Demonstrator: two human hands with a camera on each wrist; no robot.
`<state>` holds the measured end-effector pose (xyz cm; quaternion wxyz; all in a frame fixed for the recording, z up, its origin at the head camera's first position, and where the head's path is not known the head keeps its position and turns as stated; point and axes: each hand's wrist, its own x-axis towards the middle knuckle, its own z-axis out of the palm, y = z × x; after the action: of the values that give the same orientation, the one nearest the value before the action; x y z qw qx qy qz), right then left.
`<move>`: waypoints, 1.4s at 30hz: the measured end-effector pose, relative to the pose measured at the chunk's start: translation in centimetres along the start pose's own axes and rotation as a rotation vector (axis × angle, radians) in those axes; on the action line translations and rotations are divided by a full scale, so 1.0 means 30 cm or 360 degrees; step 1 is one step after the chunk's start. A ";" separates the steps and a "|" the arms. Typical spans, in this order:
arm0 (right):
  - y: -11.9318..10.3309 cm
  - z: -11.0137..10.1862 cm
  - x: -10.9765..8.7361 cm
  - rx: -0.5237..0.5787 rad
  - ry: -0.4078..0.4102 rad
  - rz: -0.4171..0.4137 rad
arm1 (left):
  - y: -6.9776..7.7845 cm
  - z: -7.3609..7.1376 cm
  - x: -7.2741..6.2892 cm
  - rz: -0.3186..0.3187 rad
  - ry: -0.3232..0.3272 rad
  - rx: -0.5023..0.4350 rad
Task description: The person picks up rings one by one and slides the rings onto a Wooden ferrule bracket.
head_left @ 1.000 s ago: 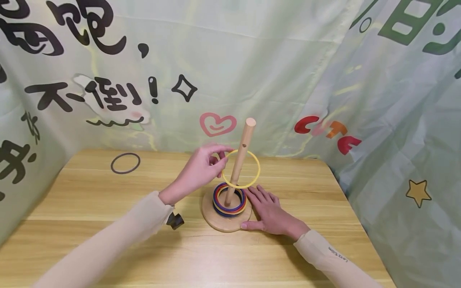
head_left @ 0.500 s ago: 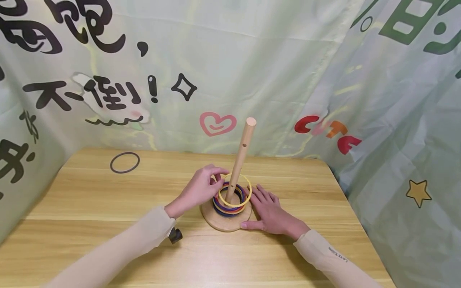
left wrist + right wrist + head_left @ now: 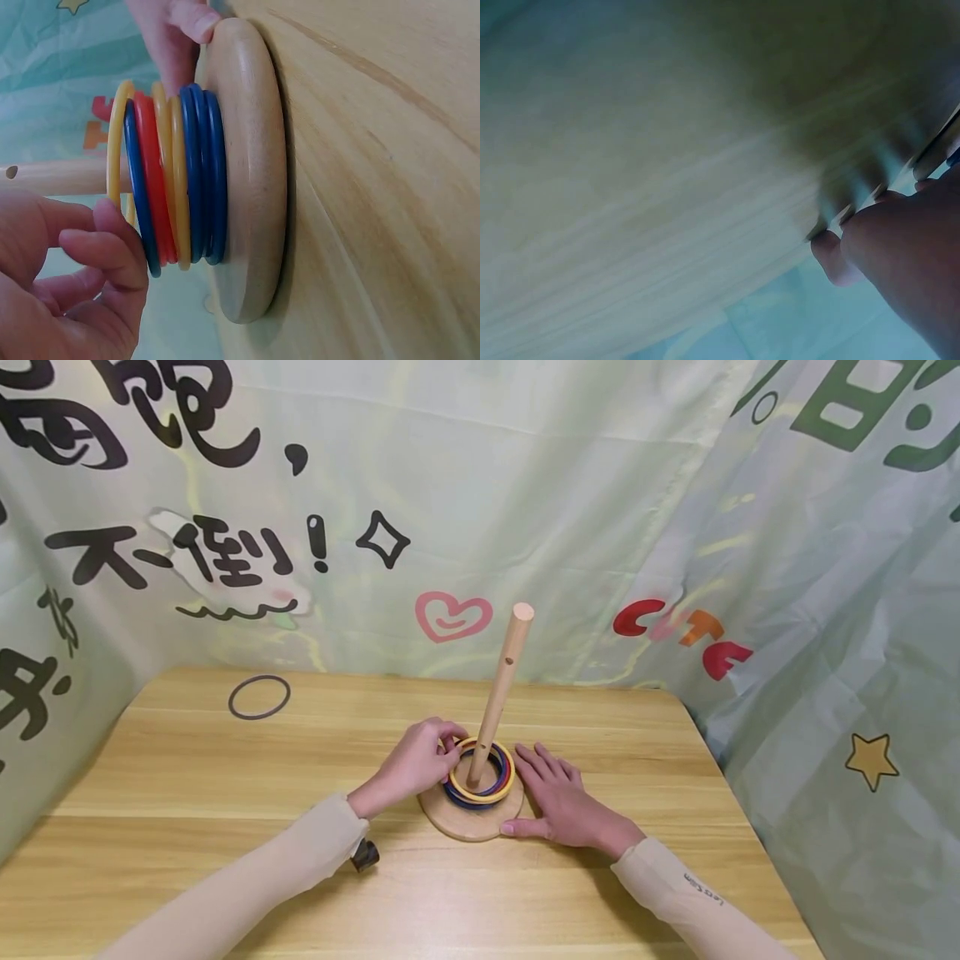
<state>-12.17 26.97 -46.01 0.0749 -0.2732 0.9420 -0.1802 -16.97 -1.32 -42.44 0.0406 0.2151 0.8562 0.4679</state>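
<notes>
My left hand (image 3: 420, 756) pinches the left edge of a yellow ring (image 3: 114, 150), which encircles the wooden peg (image 3: 501, 689). That ring is topmost, just over a blue ring (image 3: 138, 187) in the left wrist view. Beneath are red rings (image 3: 154, 180), yellow ones and several blue ones, stacked down to the round wooden base (image 3: 450, 822). The peg rises upright from this base. With fingers spread, my right hand (image 3: 558, 802) rests on the table beside the base, its thumb touching the base's rim. The right wrist view is dark and shows little of the stand.
A dark purple-grey ring (image 3: 258, 718) lies flat at the table's back left. The wooden table (image 3: 262, 777) is bordered behind and at the sides by printed fabric (image 3: 525, 485). A small black device (image 3: 365, 855) is strapped at my left wrist.
My left hand has lowered the yellow ring along the peg, from about mid-height down to the top of the stack. The right hand has stayed in place by the base.
</notes>
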 end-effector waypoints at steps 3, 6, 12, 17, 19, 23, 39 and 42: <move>-0.004 -0.003 0.003 0.0008 -0.0013 0.0003 | -0.004 -0.002 0.000 0.0038 0.0041 0.0068; -0.008 -0.007 0.005 0.0013 -0.0022 0.0006 | -0.005 -0.008 -0.002 0.0067 0.0081 0.0111; -0.009 -0.006 0.009 0.0006 -0.0008 -0.0007 | -0.014 -0.028 -0.015 0.0075 0.0107 0.0038; -0.007 -0.002 0.007 -0.0015 0.0004 -0.0019 | -0.031 -0.063 -0.044 0.0050 0.0133 -0.0102; -0.006 -0.002 0.006 -0.0017 0.0007 -0.0021 | -0.042 -0.083 -0.059 0.0023 0.0151 -0.0156; -0.006 -0.004 0.001 -0.0018 0.0004 -0.0018 | -0.077 -0.129 -0.091 -0.0035 0.0205 -0.0203; -0.004 -0.005 -0.008 0.0001 -0.0004 0.0008 | -0.317 -0.434 -0.221 -0.0196 0.0466 0.0055; -0.004 -0.001 -0.003 0.0018 -0.0013 -0.0002 | -0.365 -0.499 -0.243 -0.0240 0.0496 0.0130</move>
<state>-12.05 26.91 -45.94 0.0801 -0.2740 0.9405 -0.1844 -18.05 -21.17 -44.00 -0.0664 0.0768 0.8842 0.4560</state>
